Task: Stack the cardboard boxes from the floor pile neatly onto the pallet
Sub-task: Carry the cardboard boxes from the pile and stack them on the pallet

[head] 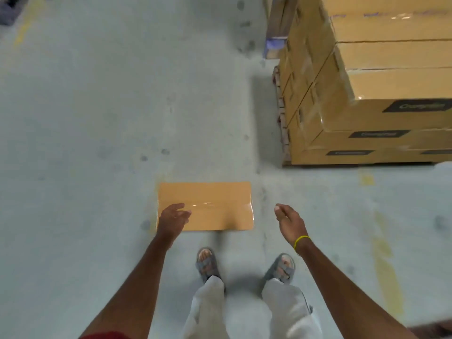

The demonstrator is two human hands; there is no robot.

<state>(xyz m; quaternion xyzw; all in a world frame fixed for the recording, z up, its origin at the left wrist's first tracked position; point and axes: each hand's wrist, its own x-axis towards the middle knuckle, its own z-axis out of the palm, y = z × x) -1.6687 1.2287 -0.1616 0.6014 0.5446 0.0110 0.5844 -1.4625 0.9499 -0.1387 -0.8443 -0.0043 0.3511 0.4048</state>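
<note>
A worker reaches for a lone cardboard box (205,205) on the warehouse floor (97,118).

Head view: the left hand (172,220) and right hand (288,220), both empty with fingers spread, flank its ends, apparently readying a two-sided lift toward the stacked pallet (282,133) nearby.

At the right of the frame, black labels (426,105) with pale lettering sit on the front faces of the stacked boxes (391,57); the words are too blurred to read.
</note>
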